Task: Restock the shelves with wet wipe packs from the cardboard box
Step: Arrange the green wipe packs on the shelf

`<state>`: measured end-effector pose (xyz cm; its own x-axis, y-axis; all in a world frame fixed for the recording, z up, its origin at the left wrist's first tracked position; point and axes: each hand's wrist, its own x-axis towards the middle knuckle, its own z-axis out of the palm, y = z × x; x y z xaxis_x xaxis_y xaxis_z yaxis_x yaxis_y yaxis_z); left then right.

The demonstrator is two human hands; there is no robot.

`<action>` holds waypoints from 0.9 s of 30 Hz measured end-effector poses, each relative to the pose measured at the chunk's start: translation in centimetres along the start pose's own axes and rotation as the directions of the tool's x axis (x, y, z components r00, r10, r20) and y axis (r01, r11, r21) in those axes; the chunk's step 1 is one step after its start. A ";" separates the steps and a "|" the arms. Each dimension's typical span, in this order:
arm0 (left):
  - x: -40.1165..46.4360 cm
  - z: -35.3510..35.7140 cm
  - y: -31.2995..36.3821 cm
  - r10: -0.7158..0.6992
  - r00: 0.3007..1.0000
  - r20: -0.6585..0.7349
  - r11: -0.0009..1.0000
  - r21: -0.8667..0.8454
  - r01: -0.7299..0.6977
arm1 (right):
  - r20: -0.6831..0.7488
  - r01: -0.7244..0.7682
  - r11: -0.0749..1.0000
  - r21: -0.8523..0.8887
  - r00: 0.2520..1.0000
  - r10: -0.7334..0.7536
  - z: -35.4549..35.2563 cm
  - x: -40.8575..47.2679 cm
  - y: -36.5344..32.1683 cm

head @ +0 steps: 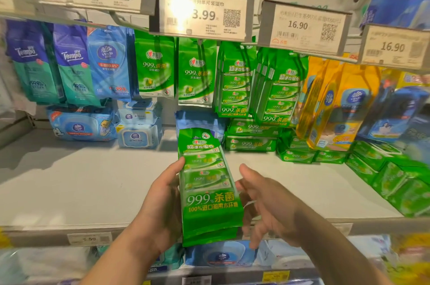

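Broad bare stretch of the white shelf board (pixel 76 182) to the left of the green wet wipe multipack (pixel 208 188), running back to the blue Vinda tubs (pixel 82 125) at the rear; front lip of the board just below the multipack's lower end, with a small price strip (pixel 89 239) on that lip down to the left. Less room to the right of the multipack: loose green flat packs (pixel 252 137) stacked near the back and a slanted heap of green bundles (pixel 395 180) crowding the far right edge. Above the multipack, hanging rows on pegs: Tempo pouches (pixel 72 63) far left, single green 999 pouches (pixel 196 70) straight above, matching hung multipacks (pixel 235 79) just right of those, yellow bags (pixel 330 103) beyond. Price tags (pixel 204 15) reading 3.99 and 16.90 along the rail overhead. Multipack held upright in front of the shelf, long axis near vertical, hang-hole end up and tilted slightly left, printed face toward the camera; apparently more than one pack layered at the bottom edge, though blur makes that unsure. Left hand (pixel 160 201) clasped along the multipack's left side, thumb tip on the front face, fingers hidden behind. Right hand (pixel 267 205) just right of the multipack, palm turned inward, fingers spread and loosely bent, fingertips close to the right edge, gripping nothing.
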<state>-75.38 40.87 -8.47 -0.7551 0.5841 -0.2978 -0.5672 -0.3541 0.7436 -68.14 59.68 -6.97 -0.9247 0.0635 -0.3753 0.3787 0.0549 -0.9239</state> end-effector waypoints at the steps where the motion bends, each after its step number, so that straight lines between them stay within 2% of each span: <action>1: 0.0 0.1 -0.1 0.002 1.000 0.006 1.000 0.015 -0.003 | 0.031 -0.002 0.999 -0.035 1.000 0.003 0.3 -0.4 0.0; 8: 0.6 0.1 -0.8 -0.045 0.997 0.067 0.994 0.102 0.038 | -0.008 -0.034 0.998 -0.049 0.999 0.034 0.9 -0.6 0.7; 12: 1.1 0.0 -1.4 -0.002 0.998 0.067 0.989 0.148 -0.008 | -0.033 -0.041 0.994 -0.099 0.999 0.038 0.6 -1.3 0.8; 16: 1.2 0.1 -1.6 0.048 0.998 0.049 0.982 0.181 -0.056 | -0.038 -0.050 0.998 0.045 0.998 0.051 0.2 -2.0 1.1; 21: 1.5 0.2 -2.1 0.050 0.999 0.016 0.970 0.236 -0.052 | -0.202 -0.021 0.987 0.157 0.978 0.053 -0.8 -2.3 1.9; 27: 1.7 0.4 -1.8 0.044 0.999 -0.008 0.975 0.220 -0.041 | -0.467 0.159 0.986 0.048 0.876 -0.118 -2.5 -2.9 2.5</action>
<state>-75.53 42.82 -10.07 -0.7815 0.5626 -0.2697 -0.4495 -0.2079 0.8687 -64.40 62.11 -8.03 -0.8375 0.5142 -0.1848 0.2251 0.0164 -0.9742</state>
